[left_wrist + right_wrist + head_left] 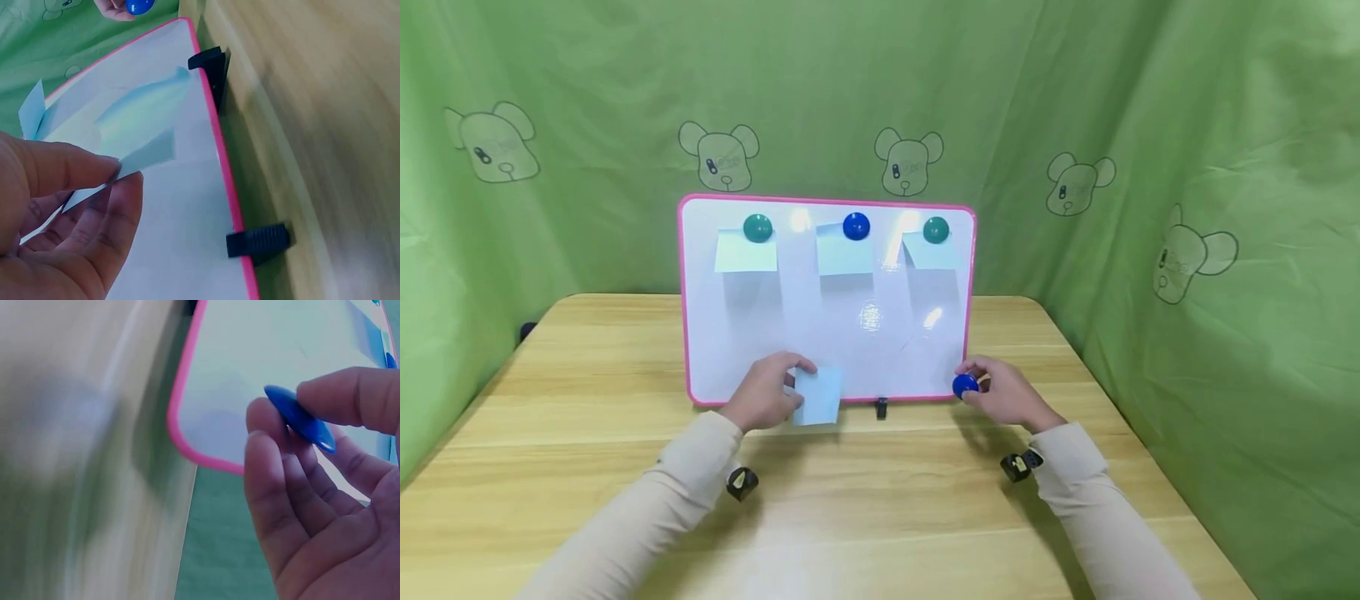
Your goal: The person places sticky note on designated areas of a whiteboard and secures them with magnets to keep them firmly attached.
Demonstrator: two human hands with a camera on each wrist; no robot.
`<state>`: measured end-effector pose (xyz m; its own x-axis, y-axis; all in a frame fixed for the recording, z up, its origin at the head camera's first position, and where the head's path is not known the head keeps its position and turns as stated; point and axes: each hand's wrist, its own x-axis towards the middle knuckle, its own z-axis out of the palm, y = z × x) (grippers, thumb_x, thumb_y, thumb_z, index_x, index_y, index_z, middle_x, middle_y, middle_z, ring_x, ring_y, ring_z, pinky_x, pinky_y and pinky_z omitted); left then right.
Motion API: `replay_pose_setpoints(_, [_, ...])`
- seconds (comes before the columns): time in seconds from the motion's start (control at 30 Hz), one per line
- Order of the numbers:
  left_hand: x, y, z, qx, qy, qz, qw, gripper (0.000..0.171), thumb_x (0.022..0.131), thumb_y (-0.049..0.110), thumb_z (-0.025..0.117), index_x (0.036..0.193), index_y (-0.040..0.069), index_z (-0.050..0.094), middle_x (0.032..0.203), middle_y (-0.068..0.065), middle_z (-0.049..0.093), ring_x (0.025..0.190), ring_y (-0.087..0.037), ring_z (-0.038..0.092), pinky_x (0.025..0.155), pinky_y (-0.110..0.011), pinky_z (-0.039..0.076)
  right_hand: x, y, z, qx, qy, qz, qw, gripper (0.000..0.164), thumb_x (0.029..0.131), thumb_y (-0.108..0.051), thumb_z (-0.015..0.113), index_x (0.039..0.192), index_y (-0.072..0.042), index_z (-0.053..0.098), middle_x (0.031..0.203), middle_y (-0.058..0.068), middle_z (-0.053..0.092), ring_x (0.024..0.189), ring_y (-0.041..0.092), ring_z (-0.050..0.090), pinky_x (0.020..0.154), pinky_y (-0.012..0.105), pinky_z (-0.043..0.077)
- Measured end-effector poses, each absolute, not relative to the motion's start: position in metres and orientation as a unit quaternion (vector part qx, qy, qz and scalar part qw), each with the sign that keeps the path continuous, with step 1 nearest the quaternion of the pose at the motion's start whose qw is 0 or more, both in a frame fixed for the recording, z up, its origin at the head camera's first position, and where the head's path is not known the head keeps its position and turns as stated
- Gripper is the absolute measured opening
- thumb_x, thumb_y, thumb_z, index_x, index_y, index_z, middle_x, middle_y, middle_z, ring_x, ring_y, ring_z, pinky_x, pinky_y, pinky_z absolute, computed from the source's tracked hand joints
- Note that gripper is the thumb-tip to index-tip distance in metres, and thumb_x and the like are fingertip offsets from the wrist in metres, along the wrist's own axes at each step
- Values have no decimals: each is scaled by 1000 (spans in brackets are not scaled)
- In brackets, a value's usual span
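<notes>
My left hand (765, 392) pinches a pale blue sticky note (820, 395) by its left edge, in front of the lower part of the whiteboard (752, 342). In the left wrist view, thumb and fingertips hold the note (150, 153) nearly edge-on. Near the board's lower right corner, my right hand (1006, 392) holds a round blue magnet (965, 386). The right wrist view shows that magnet (300, 419) between thumb and fingers. Three more notes hang along the board's top, two under green magnets (757, 228) and the middle one under a blue magnet (856, 226).
The pink-framed board stands upright on a wooden table (865, 517), with black clip feet (259, 242) on its bottom edge. A green curtain (820, 92) with mouse-head drawings surrounds the table at the back and sides. Both wrists wear small black devices (742, 483).
</notes>
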<state>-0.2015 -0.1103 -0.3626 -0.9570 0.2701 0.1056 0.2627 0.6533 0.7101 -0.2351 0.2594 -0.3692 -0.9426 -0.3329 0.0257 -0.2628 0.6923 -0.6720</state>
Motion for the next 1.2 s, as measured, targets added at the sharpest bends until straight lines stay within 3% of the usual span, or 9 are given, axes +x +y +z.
replay_pose_setpoints(0.57, [-206,-138,-355,80,897,429,-65,44,78,-8,64,120,4,62,125,-15,55,102,-33,59,78,-40,56,-262,206,-345,-181,919,-351,9,27,86,-4,69,112,-1,63,102,16,62,86,28,59,73,35,53])
replay_pose_setpoints(0.7, [-206,-143,-357,69,896,430,-86,47,81,-6,62,127,3,60,128,-17,54,104,-37,59,82,-45,55,-268,190,-342,-177,918,-355,0,27,86,-7,70,112,-3,64,103,15,63,85,27,58,71,34,52])
replay_pose_setpoints(0.9, [-204,-144,-361,5,879,471,-76,49,87,0,62,135,5,54,135,-16,50,112,-38,54,91,-50,51,-276,169,-341,-189,913,-360,-17,26,86,-9,71,110,-4,64,102,13,64,83,25,59,73,35,52])
replay_pose_setpoints(1.2, [-202,-136,-372,-74,833,528,-148,55,80,-1,67,133,2,53,132,-19,48,113,-37,49,95,-50,47,-285,138,-340,-190,898,-396,-35,29,86,-12,73,111,-5,63,102,11,65,86,25,63,79,36,54])
